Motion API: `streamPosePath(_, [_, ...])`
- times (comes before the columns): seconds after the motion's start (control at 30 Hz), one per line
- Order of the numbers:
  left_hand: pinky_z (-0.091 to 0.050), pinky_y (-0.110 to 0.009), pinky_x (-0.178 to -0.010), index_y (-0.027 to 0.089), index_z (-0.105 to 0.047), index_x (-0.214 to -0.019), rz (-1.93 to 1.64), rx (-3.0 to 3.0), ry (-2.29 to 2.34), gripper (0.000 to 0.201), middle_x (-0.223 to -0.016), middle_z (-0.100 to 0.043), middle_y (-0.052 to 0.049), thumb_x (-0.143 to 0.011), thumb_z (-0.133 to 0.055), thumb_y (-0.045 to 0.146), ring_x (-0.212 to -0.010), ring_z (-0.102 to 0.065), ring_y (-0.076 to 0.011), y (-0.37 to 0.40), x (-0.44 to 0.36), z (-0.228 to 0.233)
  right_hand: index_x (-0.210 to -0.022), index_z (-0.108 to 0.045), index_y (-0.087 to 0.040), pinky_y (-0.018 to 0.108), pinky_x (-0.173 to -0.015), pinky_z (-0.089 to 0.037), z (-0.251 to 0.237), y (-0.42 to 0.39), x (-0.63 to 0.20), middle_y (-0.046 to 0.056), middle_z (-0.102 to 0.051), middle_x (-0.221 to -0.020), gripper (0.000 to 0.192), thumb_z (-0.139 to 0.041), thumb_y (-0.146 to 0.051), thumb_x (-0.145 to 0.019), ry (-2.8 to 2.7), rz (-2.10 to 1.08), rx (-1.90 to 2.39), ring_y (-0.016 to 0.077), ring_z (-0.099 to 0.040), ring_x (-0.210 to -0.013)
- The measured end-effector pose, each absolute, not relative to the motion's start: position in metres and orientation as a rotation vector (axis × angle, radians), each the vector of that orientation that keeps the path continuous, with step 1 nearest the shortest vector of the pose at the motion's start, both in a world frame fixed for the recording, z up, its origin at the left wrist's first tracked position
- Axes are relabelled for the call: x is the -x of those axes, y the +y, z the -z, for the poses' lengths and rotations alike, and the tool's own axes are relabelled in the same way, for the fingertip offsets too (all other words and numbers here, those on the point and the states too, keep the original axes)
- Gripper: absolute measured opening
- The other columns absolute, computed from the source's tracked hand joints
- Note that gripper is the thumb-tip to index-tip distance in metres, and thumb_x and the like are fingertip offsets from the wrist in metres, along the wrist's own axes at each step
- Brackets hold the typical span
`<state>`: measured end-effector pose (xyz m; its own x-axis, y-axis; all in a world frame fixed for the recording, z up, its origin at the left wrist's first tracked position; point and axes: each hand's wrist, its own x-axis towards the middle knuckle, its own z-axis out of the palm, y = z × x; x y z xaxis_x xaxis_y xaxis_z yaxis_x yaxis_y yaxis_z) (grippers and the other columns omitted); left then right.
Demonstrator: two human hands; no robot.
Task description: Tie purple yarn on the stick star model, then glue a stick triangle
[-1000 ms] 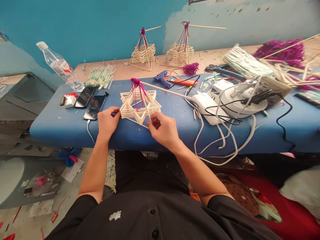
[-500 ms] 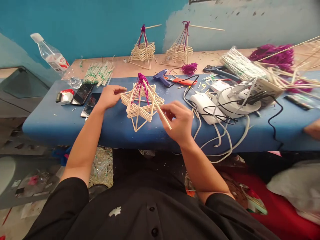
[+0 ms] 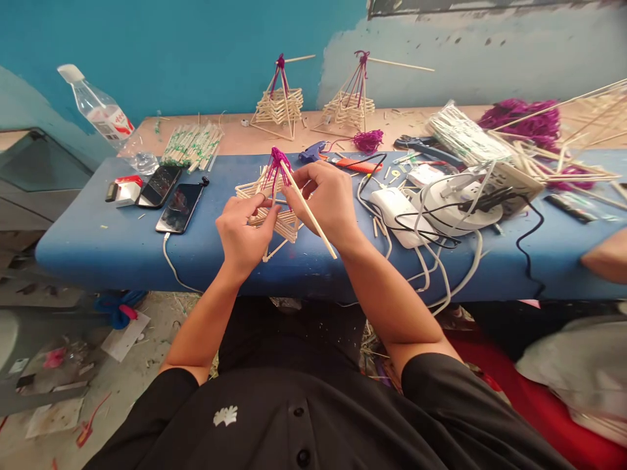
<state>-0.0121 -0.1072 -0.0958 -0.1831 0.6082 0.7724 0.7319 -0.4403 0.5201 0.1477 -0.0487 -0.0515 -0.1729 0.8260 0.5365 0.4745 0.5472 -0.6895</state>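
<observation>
In front of me on the blue table stands a small frame of stacked wooden sticks [image 3: 287,225], with purple yarn [image 3: 277,160] knotted at its peak and strands hanging down inside. A long loose-ended stick [image 3: 316,223] slants from the peak toward me. At the frame's left side, my left hand [image 3: 245,232] pinches thumb and forefinger by a hanging yarn strand. My right hand [image 3: 327,199] reaches in from the right behind the slanting stick, its fingertips closed at the yarn strands below the knot. Both hands cover part of the stacked sticks.
Two similar stick frames [image 3: 280,104] stand at the back. A glue gun [image 3: 312,152], purple yarn ball [image 3: 368,140] and white power strip with cables [image 3: 404,212] lie behind and right. Phones [image 3: 180,207] and a tilted bottle [image 3: 105,117] are left. Another person's arm [image 3: 607,254] shows far right.
My left hand has moved right from beside the frame to its hanging yarn. My right hand has shifted up and left, from the slanting stick's lower part to the yarn strands.
</observation>
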Motion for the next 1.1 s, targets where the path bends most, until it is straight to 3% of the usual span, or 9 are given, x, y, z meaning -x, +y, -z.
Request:
streamPosePath(0.53, [-0.055,-0.037,-0.090,0.022,-0.084,-0.102,1.662,2.062,-1.541,0.010,-0.097,-0.084,-0.003,-0.095,-0.077,0.021,-0.089,-0.070,-0.0205,-0.092,0.025,0.087,-0.073,-0.063,-0.016,0.025,-0.059,-0.040,0.044,-0.040,-0.150,-0.002,-0.062,-0.066,0.010,-0.068,-0.015,-0.081,-1.767,-0.858,1.024,0.0070,-0.051,-0.060])
streamPosePath(0.7, [-0.057,-0.034,-0.084,0.025,-0.084,-0.100,1.671,2.083,-1.585,0.011,-0.090,-0.082,-0.002,-0.092,-0.078,0.023,-0.083,-0.068,-0.0190,-0.088,0.031,0.085,-0.083,-0.072,-0.016,0.027,-0.068,-0.047,0.043,-0.044,-0.147,-0.001,-0.073,-0.078,0.007,-0.074,-0.023,-0.083,-1.753,-0.711,0.978,0.0092,-0.060,-0.068])
streamPosePath(0.9, [-0.057,-0.032,-0.081,0.024,-0.084,-0.095,1.702,2.104,-1.608,0.009,-0.086,-0.080,-0.002,-0.093,-0.076,0.028,-0.080,-0.067,-0.0177,-0.089,0.035,0.083,-0.070,-0.069,-0.016,0.028,-0.068,-0.039,0.040,-0.044,-0.143,-0.002,-0.066,-0.065,0.015,-0.070,-0.020,-0.085,-1.857,-0.543,1.038,0.0076,-0.051,-0.061])
streamPosePath(1.1, [-0.057,-0.031,-0.079,0.023,-0.083,-0.091,1.725,2.098,-1.589,0.012,-0.083,-0.079,-0.001,-0.093,-0.076,0.032,-0.079,-0.067,-0.0169,-0.087,0.037,0.085,-0.074,-0.073,-0.016,0.028,-0.069,-0.038,0.039,-0.042,-0.141,-0.001,-0.067,-0.066,0.011,-0.074,-0.023,-0.083,-1.872,-0.528,1.066,0.0092,-0.053,-0.061])
